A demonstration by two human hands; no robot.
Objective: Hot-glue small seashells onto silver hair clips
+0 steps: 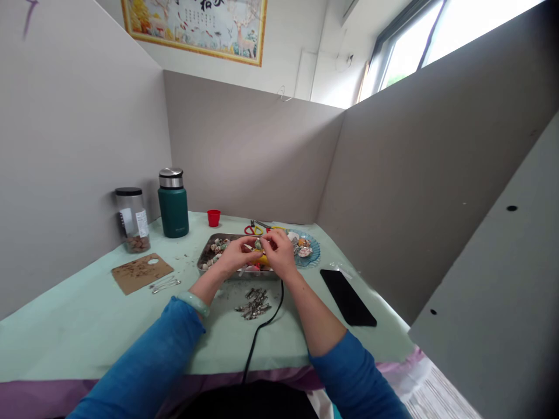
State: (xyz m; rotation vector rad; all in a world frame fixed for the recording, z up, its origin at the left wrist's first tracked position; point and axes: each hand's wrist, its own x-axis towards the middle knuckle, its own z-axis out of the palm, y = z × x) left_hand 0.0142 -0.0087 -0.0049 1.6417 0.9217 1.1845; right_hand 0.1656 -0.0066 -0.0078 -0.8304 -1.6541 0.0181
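Observation:
Above the metal tray (205,251), my left hand (238,256) and my right hand (280,255) meet with fingertips closed on a small greenish piece (258,244). Its kind is too small to make out. Beneath my fingers a yellow tool (262,259) lies in the tray, partly hidden; a black cord (261,327) runs from the tray to the table's front edge. Small shell-like or bead-like pieces (219,246) fill the tray's left side. Just right of my right hand stands a blue scalloped plate (315,251) holding several decorated pieces (304,251).
Metal clips (254,304) lie in front of the tray. Leftward are safety pins (165,284), a brown board (142,273), a jar (133,221), a green bottle (173,206) and a red cup (213,218). Scissors (253,228) lie behind; a black phone (348,297) lies right. Grey partitions (253,151) enclose the table.

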